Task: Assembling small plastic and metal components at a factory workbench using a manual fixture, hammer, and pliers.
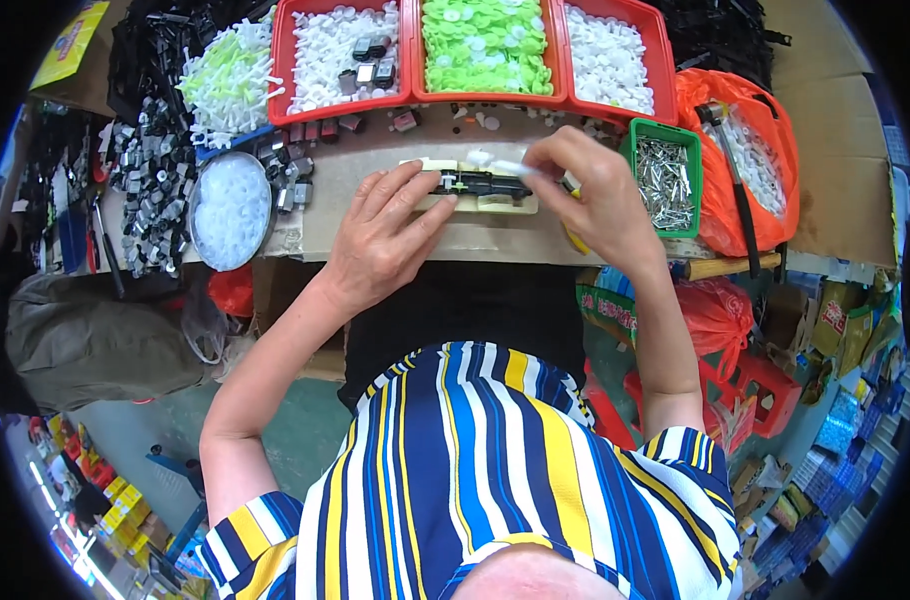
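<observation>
A long black plastic part (pixel 490 185) lies in a cream-coloured holder (pixel 505 206) on the bench in front of me. A small green piece shows within it. My left hand (pixel 383 232) grips the left end of this part, fingers along the top and thumb below. Over the right end, my right hand (pixel 597 195) pinches a small white plastic piece (pixel 508 168), whose outline is smeared by motion. A yellow-handled tool (pixel 577 242) sticks out partly under my right hand; its kind is hidden.
Red trays (pixel 412 60) of white and lime-green pieces line the back. Right stand a green box (pixel 697 180) of metal pins, an orange bag (pixel 710 205) and a hammer (pixel 740 190). Left are a bowl (pixel 267 215) of clear discs and many small black-and-silver blocks (pixel 153 190).
</observation>
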Demonstrator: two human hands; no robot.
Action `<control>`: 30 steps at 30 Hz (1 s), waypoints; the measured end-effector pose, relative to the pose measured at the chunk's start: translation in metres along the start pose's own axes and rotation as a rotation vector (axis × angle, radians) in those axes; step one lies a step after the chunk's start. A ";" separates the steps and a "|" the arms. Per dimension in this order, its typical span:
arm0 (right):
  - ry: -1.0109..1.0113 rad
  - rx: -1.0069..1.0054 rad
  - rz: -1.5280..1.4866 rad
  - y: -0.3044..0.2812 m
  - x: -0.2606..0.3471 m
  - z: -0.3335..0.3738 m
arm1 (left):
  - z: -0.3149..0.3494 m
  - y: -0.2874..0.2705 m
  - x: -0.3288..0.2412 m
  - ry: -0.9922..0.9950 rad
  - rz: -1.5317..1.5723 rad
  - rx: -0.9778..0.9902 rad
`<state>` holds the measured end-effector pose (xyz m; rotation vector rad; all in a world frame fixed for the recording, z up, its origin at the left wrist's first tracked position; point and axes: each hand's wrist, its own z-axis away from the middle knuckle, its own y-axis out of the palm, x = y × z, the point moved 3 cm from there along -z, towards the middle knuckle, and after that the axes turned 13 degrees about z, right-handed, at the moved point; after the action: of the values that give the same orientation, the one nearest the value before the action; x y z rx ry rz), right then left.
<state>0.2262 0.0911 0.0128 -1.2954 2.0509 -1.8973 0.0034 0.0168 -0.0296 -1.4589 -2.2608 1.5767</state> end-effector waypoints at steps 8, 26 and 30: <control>-0.091 0.045 0.081 0.008 0.011 0.001 | 0.012 -0.014 -0.002 -0.068 -0.029 -0.092; 0.115 0.191 -0.183 0.000 0.014 -0.001 | -0.060 -0.031 0.004 -0.280 0.347 0.048; 0.119 0.200 -0.250 -0.001 0.009 0.000 | -0.068 -0.026 0.003 -0.241 0.312 0.100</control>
<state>0.2210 0.0855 0.0174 -1.4782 1.7592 -2.2685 0.0178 0.0671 0.0215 -1.7487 -2.1077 2.0216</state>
